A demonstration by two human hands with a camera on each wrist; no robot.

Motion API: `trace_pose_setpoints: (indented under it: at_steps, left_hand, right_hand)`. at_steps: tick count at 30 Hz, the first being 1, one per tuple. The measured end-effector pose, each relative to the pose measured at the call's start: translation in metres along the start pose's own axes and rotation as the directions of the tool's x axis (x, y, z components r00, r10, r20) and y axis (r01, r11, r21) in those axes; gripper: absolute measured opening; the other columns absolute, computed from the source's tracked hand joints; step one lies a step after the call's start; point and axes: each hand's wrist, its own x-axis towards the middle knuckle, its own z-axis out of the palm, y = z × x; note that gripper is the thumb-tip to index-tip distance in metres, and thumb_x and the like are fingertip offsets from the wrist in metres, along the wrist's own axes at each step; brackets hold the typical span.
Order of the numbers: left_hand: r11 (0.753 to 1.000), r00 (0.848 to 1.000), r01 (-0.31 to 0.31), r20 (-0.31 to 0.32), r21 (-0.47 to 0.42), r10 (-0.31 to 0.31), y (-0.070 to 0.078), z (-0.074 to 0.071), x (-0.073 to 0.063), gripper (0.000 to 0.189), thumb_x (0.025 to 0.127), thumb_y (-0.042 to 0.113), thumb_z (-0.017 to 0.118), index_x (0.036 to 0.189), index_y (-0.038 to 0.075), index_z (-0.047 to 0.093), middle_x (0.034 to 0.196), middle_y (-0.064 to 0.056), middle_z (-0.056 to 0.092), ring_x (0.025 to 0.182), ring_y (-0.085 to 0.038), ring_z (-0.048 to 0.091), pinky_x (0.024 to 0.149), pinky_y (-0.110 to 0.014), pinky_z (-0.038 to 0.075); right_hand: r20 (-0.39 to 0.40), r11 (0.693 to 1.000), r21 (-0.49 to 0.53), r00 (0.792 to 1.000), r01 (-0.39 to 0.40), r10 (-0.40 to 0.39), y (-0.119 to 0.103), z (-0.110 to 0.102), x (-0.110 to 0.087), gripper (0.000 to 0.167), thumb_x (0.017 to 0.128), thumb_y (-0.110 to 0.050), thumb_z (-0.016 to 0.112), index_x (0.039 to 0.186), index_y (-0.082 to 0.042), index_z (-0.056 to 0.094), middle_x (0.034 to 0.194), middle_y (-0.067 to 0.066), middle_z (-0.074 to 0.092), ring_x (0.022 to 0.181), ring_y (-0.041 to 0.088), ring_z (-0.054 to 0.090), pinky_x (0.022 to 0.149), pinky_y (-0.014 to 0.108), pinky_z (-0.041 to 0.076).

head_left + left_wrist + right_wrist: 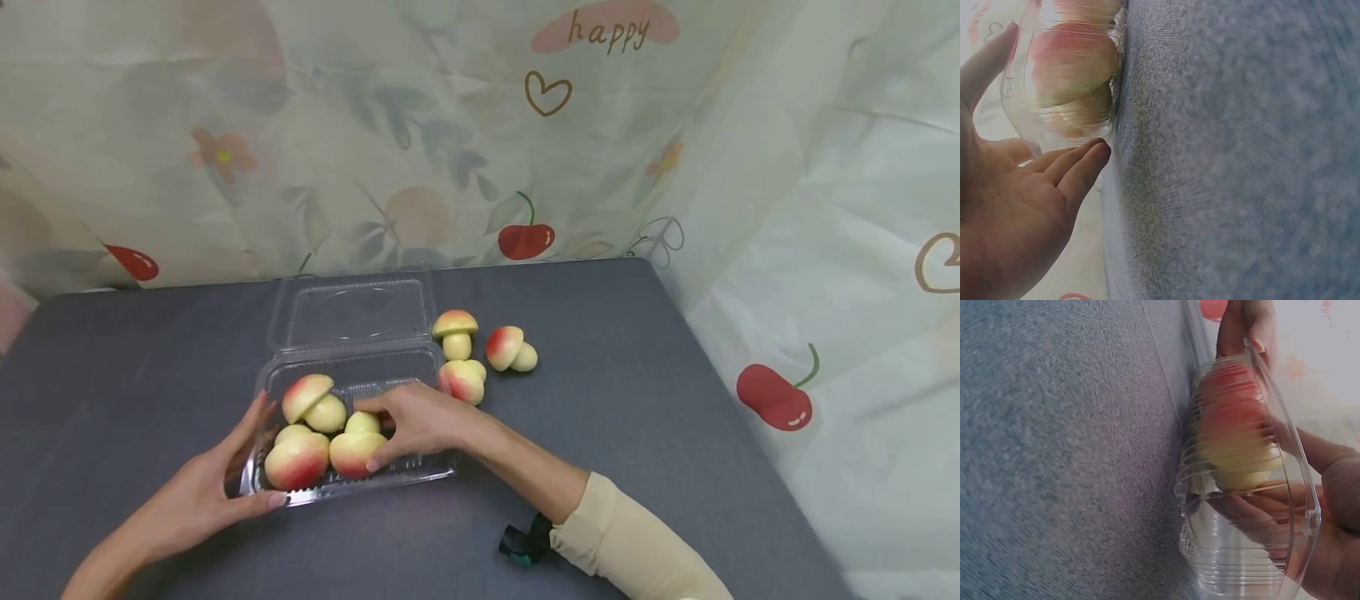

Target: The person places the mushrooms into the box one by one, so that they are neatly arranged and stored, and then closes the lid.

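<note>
A clear plastic clamshell box (375, 479) sits on the table with its lid (352, 312) folded back. In its left half are three mushroom-shaped pieces, yellow with red-blushed caps: a rear one (306, 396), a front left one (297, 461) and a front middle one (348, 452). My right hand (427, 417) reaches into the box, thumb and fingers pinching the front middle mushroom by its sides. Around the box's front left corner, my left hand (198, 500) rests with straight fingers and thumb apart. The left wrist view shows those fingertips (1094, 153) against the clear wall.
Three more mushroom pieces lie right of the box: a standing one (456, 333), a tipped one (510, 348) and one partly behind my right hand (462, 381). A printed curtain (465, 125) hangs behind the grey table (600, 375). A dark wrist device (525, 542) is on my right forearm.
</note>
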Motion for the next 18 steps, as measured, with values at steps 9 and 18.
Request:
trace_pose_setpoints:
  at_steps: [9,18]
  left_hand:
    - [0.999,1.000,0.030,0.007,0.043,-0.030,0.0018,-0.0009,0.0002,0.116,0.081,0.043,0.081,0.160,0.028,-0.002,0.163,-0.011,0.024,0.133,-0.026,0.047,0.091,-0.001,0.029]
    - [0.999,1.000,0.025,0.007,0.035,-0.025,0.0023,0.0000,-0.0007,0.116,0.081,0.042,0.081,0.160,0.028,-0.002,0.163,-0.011,0.023,0.133,-0.028,0.047,0.091,-0.003,0.031]
  right_hand:
    - [0.067,0.996,0.058,0.996,-0.068,0.064,-0.0030,-0.0044,-0.0021,0.074,0.081,-0.031,0.084,0.144,-0.009,0.053,0.122,-0.004,0.069,0.097,-0.002,0.062,0.080,0.013,0.045]
    - [0.018,0.986,0.137,0.995,-0.098,0.096,-0.0045,-0.0066,-0.0071,0.075,0.082,-0.027,0.083,0.147,-0.012,0.050,0.136,0.003,0.061,0.113,0.001,0.062,0.088,0.012,0.044]
